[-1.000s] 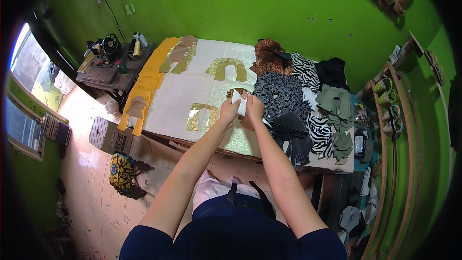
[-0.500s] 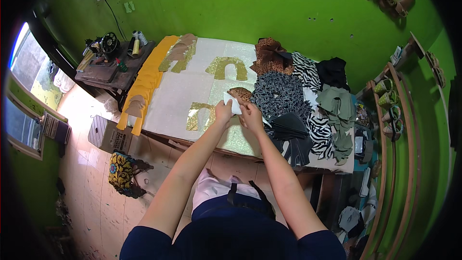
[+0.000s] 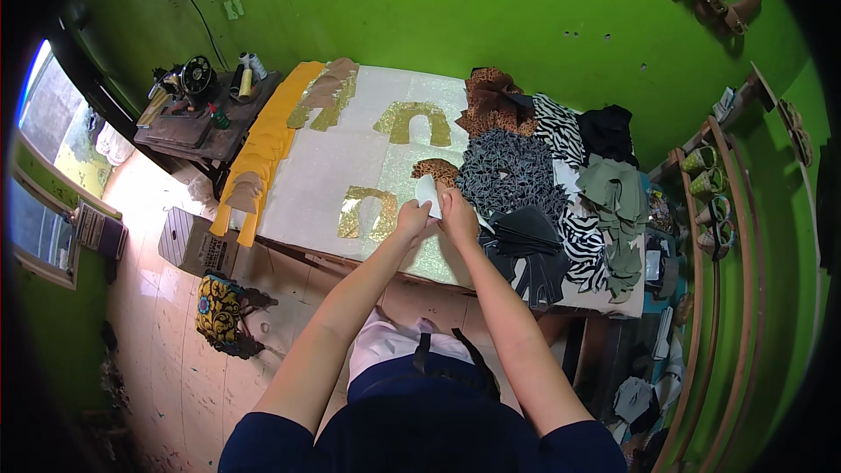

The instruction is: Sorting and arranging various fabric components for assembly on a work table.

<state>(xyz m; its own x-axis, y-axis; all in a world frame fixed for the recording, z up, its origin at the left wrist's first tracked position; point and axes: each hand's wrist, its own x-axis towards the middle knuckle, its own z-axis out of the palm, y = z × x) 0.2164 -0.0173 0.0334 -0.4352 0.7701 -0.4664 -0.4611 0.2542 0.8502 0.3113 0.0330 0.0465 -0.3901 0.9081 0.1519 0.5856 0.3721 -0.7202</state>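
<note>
Over the front middle of the table, my left hand (image 3: pixel 413 217) and my right hand (image 3: pixel 457 215) are close together, both closed on a small white piece (image 3: pixel 427 191). It looks thin and curved, like sheet material; its lower part is hidden by my fingers. Just beyond it lies a leopard-print cut piece (image 3: pixel 431 165). Left of my hands, a gold glittery arch-shaped piece (image 3: pixel 354 217) rests on the pale cloth, and a second gold arch (image 3: pixel 401 127) lies farther back. Dark stacked cut pieces (image 3: pixel 524 238) are just right of my right hand.
Zebra-print (image 3: pixel 584 245), olive (image 3: pixel 609 188) and grey patterned pieces (image 3: pixel 508 171) pile up on the right. Yellow strips (image 3: pixel 272 140) line the table's left end. Beyond stands a sewing machine (image 3: pixel 194 79). A wooden rack (image 3: pixel 745 298) holds shoes at right; a patterned stool (image 3: pixel 219 311) stands on the floor.
Both hands have shifted slightly, with the right hand now gripping closer to the left. The white piece has turned more upright, its top edge lower than before.
</note>
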